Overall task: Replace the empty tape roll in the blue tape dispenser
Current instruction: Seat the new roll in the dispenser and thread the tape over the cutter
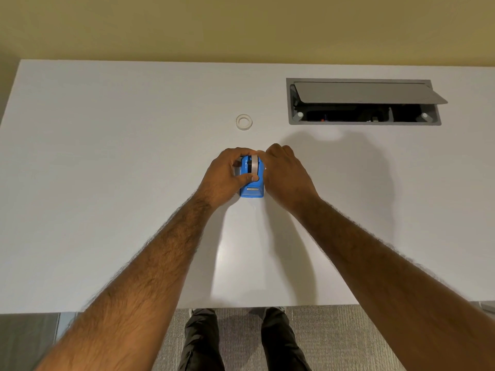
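The blue tape dispenser (251, 190) stands on the white desk (107, 183) in the middle, its cutter end toward me. A tape roll (254, 164) on a black hub sits upright in its top. My left hand (227, 178) grips the dispenser from the left, thumb across its top. My right hand (286, 175) curls against the dispenser's right side at the roll; its fingertips are hidden. A small white ring, another tape roll (244, 121), lies flat on the desk farther back.
A grey cable hatch (364, 103) with its lid propped open is set into the desk at the back right. The desk's front edge runs just above my legs. A yellow wall stands behind the desk.
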